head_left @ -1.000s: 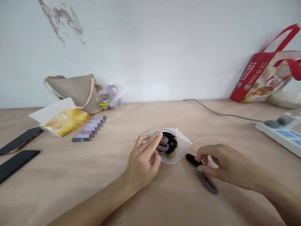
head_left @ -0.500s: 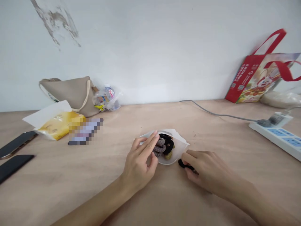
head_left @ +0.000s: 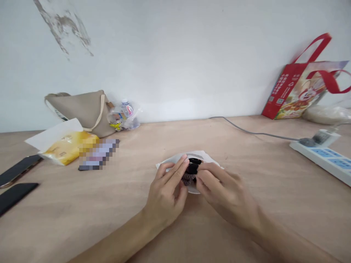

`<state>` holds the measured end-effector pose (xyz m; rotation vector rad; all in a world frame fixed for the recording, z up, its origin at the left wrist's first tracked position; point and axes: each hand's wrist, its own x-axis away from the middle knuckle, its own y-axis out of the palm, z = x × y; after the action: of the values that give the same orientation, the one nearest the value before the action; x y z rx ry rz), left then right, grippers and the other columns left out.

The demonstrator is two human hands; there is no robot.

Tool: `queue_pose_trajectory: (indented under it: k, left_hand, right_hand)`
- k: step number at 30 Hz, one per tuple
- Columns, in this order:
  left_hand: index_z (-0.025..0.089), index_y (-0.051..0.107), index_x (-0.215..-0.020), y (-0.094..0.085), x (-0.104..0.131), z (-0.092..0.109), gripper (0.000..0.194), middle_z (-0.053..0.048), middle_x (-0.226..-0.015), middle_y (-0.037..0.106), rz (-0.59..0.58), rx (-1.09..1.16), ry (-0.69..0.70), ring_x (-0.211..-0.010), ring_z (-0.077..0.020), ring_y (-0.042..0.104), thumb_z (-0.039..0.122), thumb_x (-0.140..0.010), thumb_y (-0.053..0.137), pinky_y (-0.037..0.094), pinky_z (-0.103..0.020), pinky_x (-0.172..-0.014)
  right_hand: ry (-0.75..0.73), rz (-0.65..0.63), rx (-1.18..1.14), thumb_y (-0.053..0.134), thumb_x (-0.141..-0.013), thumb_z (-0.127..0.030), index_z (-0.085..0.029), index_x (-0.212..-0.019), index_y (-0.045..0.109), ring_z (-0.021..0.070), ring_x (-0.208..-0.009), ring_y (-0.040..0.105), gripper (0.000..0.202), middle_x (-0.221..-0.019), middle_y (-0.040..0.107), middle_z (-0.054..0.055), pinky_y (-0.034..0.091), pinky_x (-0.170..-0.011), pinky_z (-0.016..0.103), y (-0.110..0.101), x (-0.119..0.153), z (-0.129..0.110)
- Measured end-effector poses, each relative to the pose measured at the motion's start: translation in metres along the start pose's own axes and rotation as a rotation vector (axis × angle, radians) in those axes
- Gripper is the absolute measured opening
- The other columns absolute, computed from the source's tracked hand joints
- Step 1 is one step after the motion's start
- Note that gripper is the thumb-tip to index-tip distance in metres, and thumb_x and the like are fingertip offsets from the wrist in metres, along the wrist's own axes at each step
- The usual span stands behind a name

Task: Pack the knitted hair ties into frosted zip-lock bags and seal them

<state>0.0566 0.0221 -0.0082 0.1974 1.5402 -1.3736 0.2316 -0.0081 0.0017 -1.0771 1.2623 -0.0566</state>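
Observation:
A white plastic bag (head_left: 207,157) lies on the table with its mouth held apart towards me. My left hand (head_left: 168,193) grips its left side, the fingers along the opening and the thumb at the near rim. At the right of the mouth, my right hand (head_left: 226,191) has its fingers pinched on a black hair tie (head_left: 193,168), partly hidden by the fingertips. Inside the bag a dark grey, ribbed hair tie (head_left: 188,179) shows between the two hands. The rest of the contents are covered by my fingers.
To the left are two dark phones (head_left: 18,171), a pixelated phone-like item (head_left: 98,155), a yellow tissue pack (head_left: 72,148), a beige handbag (head_left: 82,109) and a bagged bottle (head_left: 127,111). A power strip (head_left: 326,157) and red shopping bag (head_left: 298,91) are to the right.
My right hand has lifted the black hair tie from the table beside the bag and moved left into the bag's mouth. My left hand stays at the bag.

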Motion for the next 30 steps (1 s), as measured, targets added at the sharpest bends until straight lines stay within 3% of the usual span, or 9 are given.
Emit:
queue_pose_trajectory:
  k: [5,8,10,14,16,20,23,26,30]
  left_hand:
    - [0.015,0.046,-0.132,-0.001,0.002,0.003,0.056,-0.012,-0.130,0.057,-0.002,0.015,-0.012,-0.108,-0.0222,0.055,-0.001,-0.079,0.045,0.051,-0.037,-0.086]
    - [0.015,0.045,-0.134,-0.002,0.002,0.000,0.057,-0.013,-0.130,0.057,0.009,0.015,-0.007,-0.108,-0.0226,0.056,0.000,-0.079,0.045,0.050,-0.038,-0.087]
    - [0.018,0.043,-0.135,-0.002,0.002,-0.002,0.058,-0.011,-0.131,0.057,0.023,0.010,-0.013,-0.109,-0.0229,0.056,0.000,-0.080,0.045,0.050,-0.040,-0.088]
    - [0.019,0.044,-0.135,-0.002,0.001,-0.004,0.058,-0.011,-0.131,0.057,0.040,-0.006,-0.033,-0.107,-0.0231,0.056,0.001,-0.079,0.046,0.051,-0.040,-0.085]
    - [0.019,0.045,-0.134,-0.001,0.000,-0.003,0.058,-0.011,-0.130,0.057,0.037,-0.008,-0.042,-0.105,-0.0229,0.056,0.001,-0.079,0.046,0.051,-0.039,-0.085]
    - [0.019,0.047,-0.133,-0.001,0.000,-0.002,0.058,-0.010,-0.128,0.059,0.033,-0.005,-0.040,-0.104,-0.0228,0.054,0.001,-0.079,0.046,0.052,-0.039,-0.084]
    - [0.019,0.048,-0.132,-0.002,-0.002,0.000,0.057,-0.010,-0.126,0.061,0.042,0.005,-0.049,-0.103,-0.0224,0.054,0.000,-0.078,0.045,0.052,-0.038,-0.082]
    - [0.020,0.050,-0.131,-0.007,-0.008,0.005,0.058,-0.007,-0.124,0.063,0.032,0.026,-0.094,-0.100,-0.0215,0.054,0.000,-0.077,0.043,0.053,-0.037,-0.081]
    - [0.024,0.056,-0.127,-0.024,-0.024,0.012,0.060,-0.004,-0.113,0.068,-0.006,0.062,-0.225,-0.091,-0.0193,0.059,0.000,-0.073,0.043,0.055,-0.034,-0.077]
  right_hand:
    - [-0.002,-0.028,0.024,0.037,-0.087,-0.002,-0.009,-0.101,0.060,0.0218,-0.082,0.065,0.028,-0.098,0.067,0.013,0.051,-0.065,0.031,0.020,-0.009,-0.003]
    - [-0.003,-0.020,0.004,0.035,-0.087,-0.001,-0.010,-0.113,0.056,0.0221,-0.097,0.063,0.035,-0.111,0.065,0.015,0.052,-0.077,0.032,0.010,-0.006,-0.002]
    - [0.018,-0.007,-0.025,0.037,-0.086,-0.003,-0.014,-0.108,0.057,0.0193,-0.091,0.065,0.032,-0.104,0.068,0.011,0.054,-0.075,0.030,-0.007,0.001,0.000]
    - [0.125,-0.154,-0.042,0.048,-0.086,-0.016,-0.024,-0.099,0.058,0.0183,-0.065,0.066,0.019,-0.084,0.068,0.004,0.055,-0.051,0.029,-0.041,0.038,0.010]
    - [0.099,-0.251,-0.030,0.053,-0.082,-0.021,-0.028,-0.100,0.058,0.0212,-0.069,0.068,0.021,-0.088,0.069,0.004,0.058,-0.050,0.031,-0.050,0.064,0.015]
    - [0.103,-0.299,-0.111,0.052,-0.080,-0.014,-0.032,-0.108,0.056,0.0224,-0.075,0.070,0.033,-0.094,0.071,0.003,0.061,-0.059,0.029,-0.052,0.094,0.017]
    - [0.047,-0.252,-0.136,0.050,-0.082,-0.008,-0.028,-0.110,0.055,0.0201,-0.079,0.068,0.035,-0.096,0.069,0.004,0.060,-0.064,0.029,-0.048,0.077,0.012]
    - [-0.015,-0.151,-0.125,0.049,-0.086,-0.007,-0.023,-0.113,0.054,0.0182,-0.088,0.064,0.031,-0.104,0.066,0.005,0.056,-0.073,0.030,-0.041,0.038,0.012]
    - [-0.086,-0.132,-0.049,0.060,-0.085,-0.026,-0.021,-0.112,0.058,0.0262,-0.109,0.054,0.027,-0.123,0.058,0.012,0.050,-0.087,0.045,-0.037,0.000,0.030]
